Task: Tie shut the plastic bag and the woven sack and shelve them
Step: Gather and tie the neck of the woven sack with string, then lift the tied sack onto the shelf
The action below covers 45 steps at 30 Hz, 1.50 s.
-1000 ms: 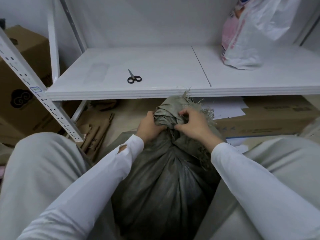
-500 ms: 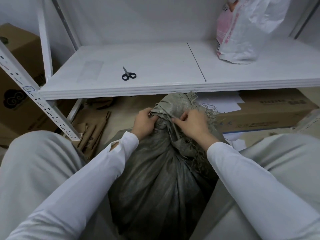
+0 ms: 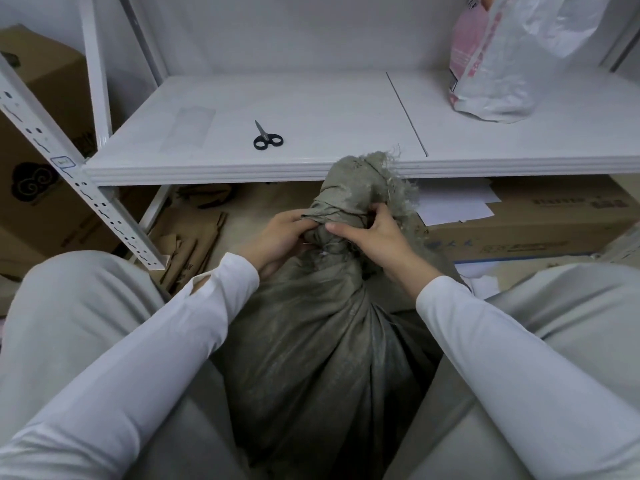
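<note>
Squarely between your knees, the woven sack [image 3: 311, 341] stands neck-up below the shelf [image 3: 311, 109] edge, left grip [image 3: 277, 237] and right grip [image 3: 377, 237] both clenching its neck

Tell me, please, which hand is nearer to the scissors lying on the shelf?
Left. The left hand holds the woven sack by its neck just in front of the scissors; the right hand holds it farther right.

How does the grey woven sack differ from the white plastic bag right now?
The grey-green woven sack stands in front of the white shelf; the white-and-pink plastic bag sits on it. The left hand and right hand grip the sack's gathered neck; nothing touches the bag. The sack is dull and frayed; the bag is translucent. Both stand upright.
</note>
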Each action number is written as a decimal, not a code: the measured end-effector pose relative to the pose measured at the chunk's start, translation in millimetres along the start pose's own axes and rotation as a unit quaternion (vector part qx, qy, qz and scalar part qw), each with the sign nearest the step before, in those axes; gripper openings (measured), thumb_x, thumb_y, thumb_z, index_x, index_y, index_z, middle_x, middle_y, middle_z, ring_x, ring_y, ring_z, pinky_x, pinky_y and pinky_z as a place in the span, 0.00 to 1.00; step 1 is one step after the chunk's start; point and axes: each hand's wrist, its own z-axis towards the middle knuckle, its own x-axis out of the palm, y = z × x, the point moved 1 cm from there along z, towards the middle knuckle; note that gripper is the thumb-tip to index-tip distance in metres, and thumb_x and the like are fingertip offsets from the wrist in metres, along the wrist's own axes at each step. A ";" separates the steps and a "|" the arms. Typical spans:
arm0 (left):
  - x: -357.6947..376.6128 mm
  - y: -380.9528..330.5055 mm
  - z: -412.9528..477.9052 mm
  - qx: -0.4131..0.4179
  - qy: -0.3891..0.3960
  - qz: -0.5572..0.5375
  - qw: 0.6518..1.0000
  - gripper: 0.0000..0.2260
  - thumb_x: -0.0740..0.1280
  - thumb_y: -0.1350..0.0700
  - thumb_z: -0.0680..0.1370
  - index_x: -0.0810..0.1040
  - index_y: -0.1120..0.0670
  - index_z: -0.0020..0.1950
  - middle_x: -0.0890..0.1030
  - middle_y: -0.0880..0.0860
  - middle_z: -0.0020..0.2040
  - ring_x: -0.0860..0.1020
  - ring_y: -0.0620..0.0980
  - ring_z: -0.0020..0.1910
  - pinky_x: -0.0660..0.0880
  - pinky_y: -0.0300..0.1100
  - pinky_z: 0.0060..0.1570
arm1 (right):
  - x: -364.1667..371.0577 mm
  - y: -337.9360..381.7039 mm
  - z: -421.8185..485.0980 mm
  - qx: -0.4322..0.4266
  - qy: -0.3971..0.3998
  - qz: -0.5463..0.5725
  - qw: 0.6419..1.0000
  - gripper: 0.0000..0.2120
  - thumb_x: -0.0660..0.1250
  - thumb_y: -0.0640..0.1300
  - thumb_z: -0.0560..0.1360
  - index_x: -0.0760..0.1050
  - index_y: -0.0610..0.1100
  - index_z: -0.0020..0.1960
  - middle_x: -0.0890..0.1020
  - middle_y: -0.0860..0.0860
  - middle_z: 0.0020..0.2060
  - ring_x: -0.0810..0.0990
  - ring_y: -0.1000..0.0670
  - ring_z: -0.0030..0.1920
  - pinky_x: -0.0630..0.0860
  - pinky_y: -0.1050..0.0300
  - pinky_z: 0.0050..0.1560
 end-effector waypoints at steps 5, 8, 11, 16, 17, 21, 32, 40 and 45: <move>-2.8 -5.9 1.4 -0.019 0.038 -0.077 0.996 0.09 0.59 0.63 0.81 0.79 0.60 0.51 0.84 0.52 0.39 0.83 0.45 0.37 0.78 0.35 0.35 | 6.1 13.3 1.1 -0.108 -0.034 0.026 0.993 0.37 0.82 0.43 0.62 0.64 0.43 0.64 0.76 0.51 0.56 0.77 0.57 0.55 0.76 0.63 0.54; -0.8 -12.5 2.6 -0.032 0.051 -0.078 0.995 0.09 0.59 0.63 0.81 0.78 0.59 0.48 0.84 0.51 0.35 0.82 0.44 0.33 0.77 0.35 0.33 | 5.7 17.7 5.9 -0.148 -0.047 0.023 0.988 0.35 0.82 0.42 0.62 0.66 0.45 0.61 0.78 0.52 0.55 0.78 0.57 0.56 0.77 0.58 0.57; 2.2 -19.0 3.3 0.000 0.049 -0.094 0.994 0.08 0.59 0.64 0.81 0.78 0.59 0.49 0.83 0.50 0.35 0.82 0.43 0.33 0.76 0.34 0.32 | 4.1 25.0 8.1 -0.191 -0.065 0.024 0.979 0.34 0.81 0.41 0.62 0.67 0.45 0.62 0.78 0.51 0.57 0.78 0.56 0.59 0.76 0.56 0.61; 1.9 -15.2 2.2 0.098 0.005 -0.004 0.995 0.21 0.71 0.68 0.72 0.70 0.63 0.63 0.82 0.54 0.51 0.82 0.46 0.48 0.78 0.38 0.48 | -1.8 38.3 9.3 -0.206 -0.079 0.090 0.971 0.34 0.78 0.33 0.62 0.69 0.37 0.65 0.79 0.44 0.60 0.79 0.50 0.61 0.76 0.49 0.63; -0.5 -13.0 3.5 0.112 -0.007 0.030 0.993 0.28 0.76 0.65 0.68 0.69 0.62 0.64 0.80 0.56 0.55 0.81 0.48 0.53 0.77 0.41 0.54 | -3.1 40.6 8.4 -0.201 -0.078 0.107 0.971 0.34 0.78 0.33 0.62 0.69 0.37 0.65 0.80 0.43 0.59 0.79 0.49 0.60 0.76 0.46 0.63; -9.7 -11.1 1.9 0.101 0.010 0.181 0.978 0.42 0.83 0.52 0.58 0.67 0.51 0.67 0.77 0.51 0.63 0.77 0.48 0.61 0.74 0.41 0.63 | -9.7 51.8 5.1 -0.207 -0.073 0.145 0.965 0.33 0.78 0.29 0.62 0.70 0.37 0.64 0.81 0.42 0.57 0.81 0.47 0.59 0.78 0.48 0.59; -2.1 3.3 6.6 0.203 -0.062 0.475 0.854 0.19 0.77 0.45 0.66 0.83 0.55 0.51 0.85 0.53 0.49 0.82 0.50 0.48 0.69 0.36 0.42 | -13.0 61.5 20.6 -0.240 -0.064 0.086 0.965 0.31 0.79 0.36 0.63 0.71 0.38 0.62 0.81 0.44 0.57 0.80 0.49 0.58 0.77 0.47 0.60; 3.3 20.4 2.3 0.125 -0.142 0.479 0.857 0.16 0.76 0.46 0.67 0.70 0.47 0.30 0.83 0.53 0.38 0.80 0.54 0.41 0.74 0.44 0.38 | -25.5 19.3 10.3 -0.058 -0.218 -0.499 0.837 0.31 0.76 0.60 0.65 0.73 0.42 0.59 0.76 0.42 0.58 0.73 0.39 0.60 0.72 0.48 0.53; 7.1 17.0 -2.7 0.148 -0.149 0.460 0.863 0.12 0.76 0.50 0.68 0.73 0.47 0.33 0.83 0.55 0.38 0.81 0.54 0.40 0.71 0.43 0.36 | -27.8 14.4 3.1 -0.211 -0.016 -0.393 0.895 0.56 0.79 0.56 0.60 0.51 0.45 0.77 0.55 0.45 0.75 0.58 0.42 0.74 0.63 0.47 0.72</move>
